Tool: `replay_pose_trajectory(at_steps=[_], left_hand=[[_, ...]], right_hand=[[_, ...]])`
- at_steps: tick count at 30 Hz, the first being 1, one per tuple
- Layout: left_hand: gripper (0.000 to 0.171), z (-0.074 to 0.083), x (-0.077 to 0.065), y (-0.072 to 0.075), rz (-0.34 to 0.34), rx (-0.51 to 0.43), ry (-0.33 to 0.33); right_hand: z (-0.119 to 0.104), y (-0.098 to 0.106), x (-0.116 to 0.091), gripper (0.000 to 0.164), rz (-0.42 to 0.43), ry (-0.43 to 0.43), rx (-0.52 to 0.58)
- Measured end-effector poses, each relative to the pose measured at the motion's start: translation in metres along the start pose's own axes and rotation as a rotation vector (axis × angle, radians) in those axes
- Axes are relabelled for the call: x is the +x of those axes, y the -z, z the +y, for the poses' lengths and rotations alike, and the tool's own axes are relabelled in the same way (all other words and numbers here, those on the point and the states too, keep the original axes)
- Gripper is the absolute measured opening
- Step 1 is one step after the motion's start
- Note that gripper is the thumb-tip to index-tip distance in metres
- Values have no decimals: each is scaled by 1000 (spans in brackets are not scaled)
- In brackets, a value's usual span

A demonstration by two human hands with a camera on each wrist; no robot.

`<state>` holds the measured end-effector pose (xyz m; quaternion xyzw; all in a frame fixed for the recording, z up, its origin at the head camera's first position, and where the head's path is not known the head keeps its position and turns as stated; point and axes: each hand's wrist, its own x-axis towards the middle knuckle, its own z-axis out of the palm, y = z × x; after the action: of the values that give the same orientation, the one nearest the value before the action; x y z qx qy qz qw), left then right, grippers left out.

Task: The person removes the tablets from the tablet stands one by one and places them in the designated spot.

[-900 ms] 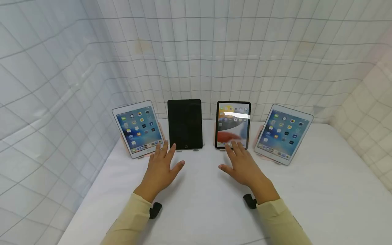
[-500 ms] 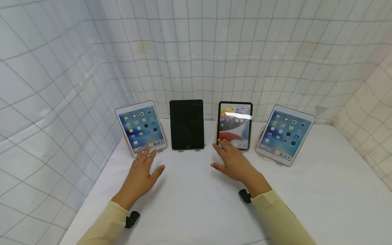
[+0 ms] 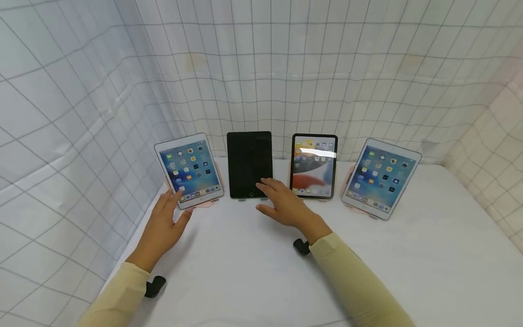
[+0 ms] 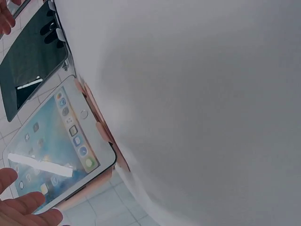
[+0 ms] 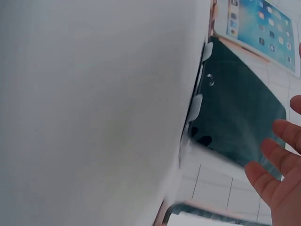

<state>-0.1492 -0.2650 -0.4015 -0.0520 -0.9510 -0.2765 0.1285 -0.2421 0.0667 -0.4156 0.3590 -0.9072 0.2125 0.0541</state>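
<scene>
Four fingers and thumb spread, my left hand (image 3: pixel 160 229) hovers at the lower left corner of a white tablet (image 3: pixel 191 165) with a lit home screen. The left wrist view shows those fingers (image 4: pixel 28 202) in front of its screen; contact cannot be told. My right hand (image 3: pixel 288 206) holds nothing and reaches before a black tablet (image 3: pixel 249 159), whose screen is dark. In the right wrist view the straight fingers (image 5: pixel 263 179) overlap the dark screen (image 5: pixel 230 94), apparently apart from it. Right of it stands a black-rimmed tablet (image 3: pixel 313 165), lit, with a glare streak.
Another white tablet (image 3: pixel 382 179) leans at the far right, its screen lit. Pinkish stands (image 4: pixel 106 132) hold the tablets on a white-covered table (image 3: pixel 241 272). Grid-patterned white cloth (image 3: pixel 278 68) hangs behind and at both sides. Small black wrist devices (image 3: pixel 155 287) sit at the sleeves.
My left hand has moved left, from between the two left tablets to the white tablet's lower left corner. My right hand has moved left, from the black-rimmed tablet to the dark one.
</scene>
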Motion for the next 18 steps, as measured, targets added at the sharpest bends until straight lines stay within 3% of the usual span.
replay_pose_trajectory(at_steps=[10, 18], left_hand=[[66, -15, 14, 12, 92, 8, 15], [64, -31, 30, 8, 146, -19, 24]], right_hand=[[-12, 4, 54, 61, 48, 113, 10], [-22, -4, 86, 60, 10, 112, 29]])
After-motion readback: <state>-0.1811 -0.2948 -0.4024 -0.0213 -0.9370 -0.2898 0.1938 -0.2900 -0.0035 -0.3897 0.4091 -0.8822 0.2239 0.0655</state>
